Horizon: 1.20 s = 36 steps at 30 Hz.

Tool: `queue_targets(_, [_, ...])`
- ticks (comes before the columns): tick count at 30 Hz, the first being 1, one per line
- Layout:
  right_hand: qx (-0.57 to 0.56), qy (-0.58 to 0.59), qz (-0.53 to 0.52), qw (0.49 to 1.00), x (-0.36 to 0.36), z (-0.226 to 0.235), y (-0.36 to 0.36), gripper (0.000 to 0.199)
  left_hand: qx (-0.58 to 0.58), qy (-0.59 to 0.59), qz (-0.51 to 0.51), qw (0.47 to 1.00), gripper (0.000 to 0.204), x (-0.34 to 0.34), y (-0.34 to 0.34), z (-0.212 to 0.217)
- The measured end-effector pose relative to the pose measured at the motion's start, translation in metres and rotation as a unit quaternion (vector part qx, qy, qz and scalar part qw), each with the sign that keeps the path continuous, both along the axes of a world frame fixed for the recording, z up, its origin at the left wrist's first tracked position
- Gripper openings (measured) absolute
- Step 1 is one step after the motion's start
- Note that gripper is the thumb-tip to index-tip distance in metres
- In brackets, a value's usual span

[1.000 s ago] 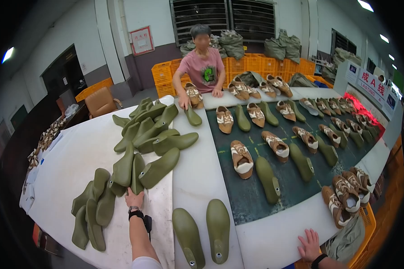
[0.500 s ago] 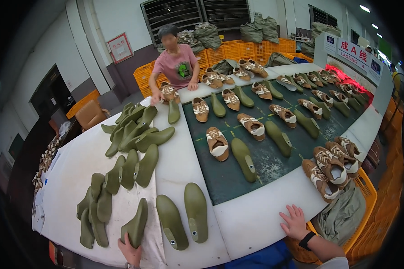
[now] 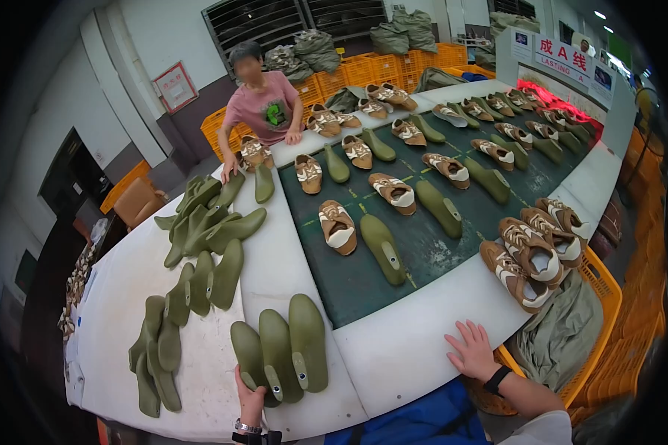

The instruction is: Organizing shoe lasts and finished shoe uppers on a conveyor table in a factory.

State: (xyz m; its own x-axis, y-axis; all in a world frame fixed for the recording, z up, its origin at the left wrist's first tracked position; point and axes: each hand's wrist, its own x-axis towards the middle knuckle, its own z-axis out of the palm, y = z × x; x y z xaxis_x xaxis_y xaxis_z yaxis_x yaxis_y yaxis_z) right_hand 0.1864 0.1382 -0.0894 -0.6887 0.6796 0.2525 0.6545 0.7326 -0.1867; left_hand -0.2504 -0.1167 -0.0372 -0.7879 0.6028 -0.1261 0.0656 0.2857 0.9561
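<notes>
Slatted windows (image 3: 252,26) are spanning the white wall (image 3: 163,37) above its dark lower band (image 3: 189,126); a red-bordered notice (image 3: 176,87) is hanging nearby. A tan office chair (image 3: 136,202) is standing near a dark doorway (image 3: 74,167). Ceiling lamps (image 3: 600,15) are shining; red light (image 3: 560,102) is glowing below a sign (image 3: 564,56).

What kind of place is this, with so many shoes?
It's probably a shoe factory: brown shoes and green foot shapes sit in rows on what looks like a conveyor, with orange crates by the wall.

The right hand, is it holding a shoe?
No, the right hand is spread open by the white table, apart from the brown shoes.
</notes>
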Motion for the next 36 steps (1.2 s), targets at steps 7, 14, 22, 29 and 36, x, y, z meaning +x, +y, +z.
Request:
queue_targets(7, [-0.022, -0.005, 0.000, 1.000, -0.008, 0.005, 0.002, 0.042, 0.008, -0.060, -0.072, 0.996, 0.079, 0.023, 0.028, 0.019])
queue_targets(14, [-0.024, -0.019, -0.013, 0.999, -0.012, 0.014, 0.003, 0.042, -0.113, 0.337, -0.080, 0.931, 0.067, -0.174, 0.092, -0.028])
queue_targets(22, [-0.038, -0.050, -0.009, 0.998, -0.017, 0.017, 0.001, 0.042, -0.306, 0.519, -0.087, 0.793, 0.071, -0.300, 0.203, -0.017])
queue_targets(29, [-0.045, -0.060, -0.001, 0.997, -0.020, 0.016, 0.001, 0.044, -0.474, 0.471, -0.063, 0.742, 0.054, -0.266, 0.213, 0.015])
queue_targets(36, [-0.031, -0.044, 0.004, 0.999, -0.021, 0.009, 0.003, 0.045, -0.389, 0.504, -0.123, 0.761, 0.049, -0.215, 0.103, 0.008])
